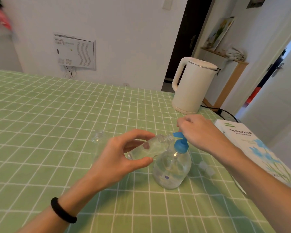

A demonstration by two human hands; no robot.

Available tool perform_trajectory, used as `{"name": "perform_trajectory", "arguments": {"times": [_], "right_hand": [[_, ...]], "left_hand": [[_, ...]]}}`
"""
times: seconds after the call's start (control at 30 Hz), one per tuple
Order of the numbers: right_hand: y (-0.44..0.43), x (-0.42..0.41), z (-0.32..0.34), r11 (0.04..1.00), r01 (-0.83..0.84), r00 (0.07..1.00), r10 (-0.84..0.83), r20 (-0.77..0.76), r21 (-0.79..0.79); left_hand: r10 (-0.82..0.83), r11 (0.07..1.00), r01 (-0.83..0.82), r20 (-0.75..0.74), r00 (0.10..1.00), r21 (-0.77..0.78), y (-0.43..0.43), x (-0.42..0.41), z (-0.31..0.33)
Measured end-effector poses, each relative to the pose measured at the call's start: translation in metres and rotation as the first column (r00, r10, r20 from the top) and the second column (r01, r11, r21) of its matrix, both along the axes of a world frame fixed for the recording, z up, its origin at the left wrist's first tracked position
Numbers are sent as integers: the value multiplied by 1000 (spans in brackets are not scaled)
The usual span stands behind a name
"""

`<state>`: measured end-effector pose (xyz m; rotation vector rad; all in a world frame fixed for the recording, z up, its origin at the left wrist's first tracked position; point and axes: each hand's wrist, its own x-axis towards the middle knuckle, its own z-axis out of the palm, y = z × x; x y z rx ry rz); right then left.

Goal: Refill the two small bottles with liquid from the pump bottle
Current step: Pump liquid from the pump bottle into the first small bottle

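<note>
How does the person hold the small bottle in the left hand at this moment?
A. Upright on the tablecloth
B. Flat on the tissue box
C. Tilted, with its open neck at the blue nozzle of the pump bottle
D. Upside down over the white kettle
C: the left hand holds the small bottle tilted above the table, its open neck right at the blue nozzle of the pump bottle.

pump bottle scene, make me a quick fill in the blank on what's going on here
The left hand holds the small bottle tilted toward the pump bottle's ___ nozzle.
The white appliance behind the right hand is a ___.
The box on the right reads ___ paper.
Missing: blue; kettle; tissue.
</note>
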<state>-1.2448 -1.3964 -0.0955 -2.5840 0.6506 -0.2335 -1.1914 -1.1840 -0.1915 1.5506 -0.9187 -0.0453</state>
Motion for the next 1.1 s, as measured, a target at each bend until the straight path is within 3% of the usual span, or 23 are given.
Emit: {"name": "perform_trajectory", "arguments": {"times": [0.2,1.1], "right_hand": [[1,3,-2,1000,1,1000,0,-12,25],[-5,6,-1,1000,-18,1000,17,-16,-19]], "left_hand": [[-35,999,34,-62,997,-24,-6,0,-6],[-54,995,49,-54,997,-92,-6,-2,-5]]}}
